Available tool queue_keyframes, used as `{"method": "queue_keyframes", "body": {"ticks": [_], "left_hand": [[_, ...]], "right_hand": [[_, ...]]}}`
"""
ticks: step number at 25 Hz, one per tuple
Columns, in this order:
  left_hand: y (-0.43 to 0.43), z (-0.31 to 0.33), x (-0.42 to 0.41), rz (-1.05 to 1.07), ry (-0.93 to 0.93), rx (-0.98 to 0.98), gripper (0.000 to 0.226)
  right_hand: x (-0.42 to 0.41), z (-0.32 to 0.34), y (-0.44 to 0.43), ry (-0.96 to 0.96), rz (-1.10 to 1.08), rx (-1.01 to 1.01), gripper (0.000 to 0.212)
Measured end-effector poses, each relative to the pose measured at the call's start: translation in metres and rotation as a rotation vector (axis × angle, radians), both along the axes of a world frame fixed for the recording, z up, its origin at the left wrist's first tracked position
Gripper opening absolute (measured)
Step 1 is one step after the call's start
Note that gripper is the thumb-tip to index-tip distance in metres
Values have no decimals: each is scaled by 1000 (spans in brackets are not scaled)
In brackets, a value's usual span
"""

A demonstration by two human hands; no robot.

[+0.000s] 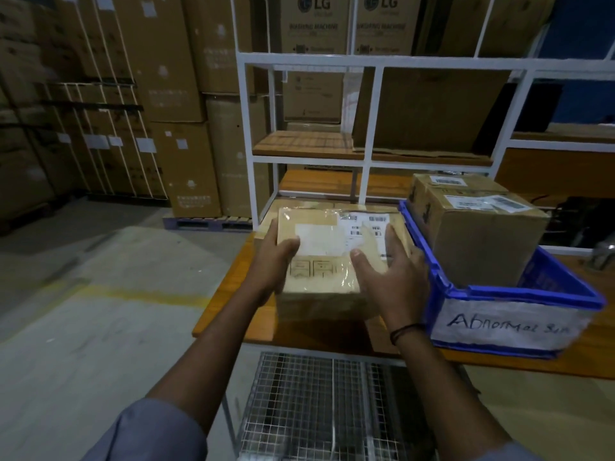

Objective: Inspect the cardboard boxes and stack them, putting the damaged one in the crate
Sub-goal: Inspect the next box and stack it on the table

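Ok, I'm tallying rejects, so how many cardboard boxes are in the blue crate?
2. The front box stands in the middle of the blue crate; the rear box sits just behind it at the far end. More may be hidden behind them.

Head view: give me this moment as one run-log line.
left grip: holds taped cardboard box | right grip: holds same box | blue crate: contains second cardboard box

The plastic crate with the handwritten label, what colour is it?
The plastic crate is blue; its label is white. Head view shows it best.
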State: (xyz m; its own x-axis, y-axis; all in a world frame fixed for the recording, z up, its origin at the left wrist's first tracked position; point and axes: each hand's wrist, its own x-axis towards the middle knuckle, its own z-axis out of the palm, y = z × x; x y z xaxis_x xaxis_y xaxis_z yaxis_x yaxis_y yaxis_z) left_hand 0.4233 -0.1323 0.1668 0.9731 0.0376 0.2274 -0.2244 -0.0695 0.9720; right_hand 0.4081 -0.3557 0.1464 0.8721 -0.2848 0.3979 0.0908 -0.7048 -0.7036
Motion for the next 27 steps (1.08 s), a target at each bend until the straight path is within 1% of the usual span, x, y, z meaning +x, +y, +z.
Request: {"method": "queue_keyframes", "body": {"ticks": [2,3,4,5,6,7,8,9,12,15,17,23,27], "left_hand": [[-14,-15,-1,96,-19,170,55],[-25,-18,-2,142,-37,307,60],[-34,-19,1,211,-52,490,64],[-44,-16,2,285,-87,714,66],[-52,-14,4,333,-146,931,65],[-58,-12,5,337,-206,1097,65],[-60,-14,9,320,-244,1210,65],[-60,-15,13,306,-250,1265,68],[-59,-18,21,323,-243,1287,77],[-61,-17,22,328,-255,1285,76],[-59,-19,24,340,-252,1280,73],[-56,-22,26,327,-236,1262,74],[-56,-20,27,331,-257,1230,76]], "right_hand": [[-4,6,-3,71,-46,-236,82],[-3,5,-6,106,-67,-319,80],[-2,3,-8,127,-87,-374,79],[-1,1,-9,131,-103,-427,77],[1,-1,-8,120,-108,-483,75],[3,-3,-4,94,-96,-543,74],[3,-4,2,57,-58,-598,74],[3,-4,9,25,-5,-647,75],[7,-5,18,-35,132,-742,79],[11,-9,14,-104,104,-750,72],[16,-14,14,-118,99,-754,70],[17,-14,9,-104,159,-716,72],[15,-13,-2,-122,115,-665,73]]}}
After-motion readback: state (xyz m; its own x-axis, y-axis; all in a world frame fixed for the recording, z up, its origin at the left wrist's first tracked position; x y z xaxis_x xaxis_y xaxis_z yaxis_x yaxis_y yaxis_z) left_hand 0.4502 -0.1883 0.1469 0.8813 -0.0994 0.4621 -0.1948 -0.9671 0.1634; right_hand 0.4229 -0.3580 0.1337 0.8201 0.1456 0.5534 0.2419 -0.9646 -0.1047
